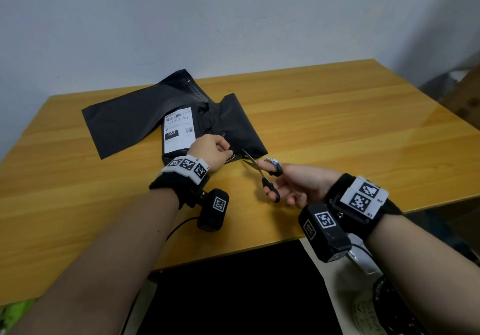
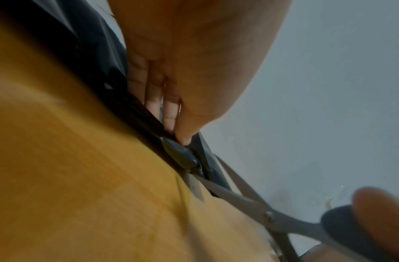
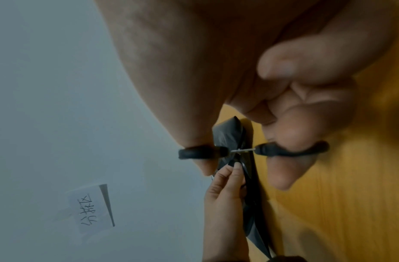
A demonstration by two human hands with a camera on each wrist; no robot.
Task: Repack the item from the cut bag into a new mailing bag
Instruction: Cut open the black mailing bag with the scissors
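Observation:
A black mailing bag (image 1: 233, 129) with a white shipping label (image 1: 179, 130) lies on the wooden table (image 1: 337, 126). My left hand (image 1: 211, 152) pinches the bag's near edge (image 2: 178, 152), thumb and fingers together on the plastic. My right hand (image 1: 293, 182) holds black-handled scissors (image 1: 262, 173), thumb and fingers through the loops. Their blades (image 2: 234, 191) stand apart at the bag's edge right beside my left fingertips. A second, flat black bag (image 1: 122, 124) lies to the left, partly under the labelled one. The item inside is hidden.
The table backs onto a pale wall (image 1: 233, 17); a paper note with handwriting (image 3: 90, 209) sticks to it. The table's right half is bare wood. Its front edge (image 1: 233, 254) runs just under my wrists, with dark floor and white objects below.

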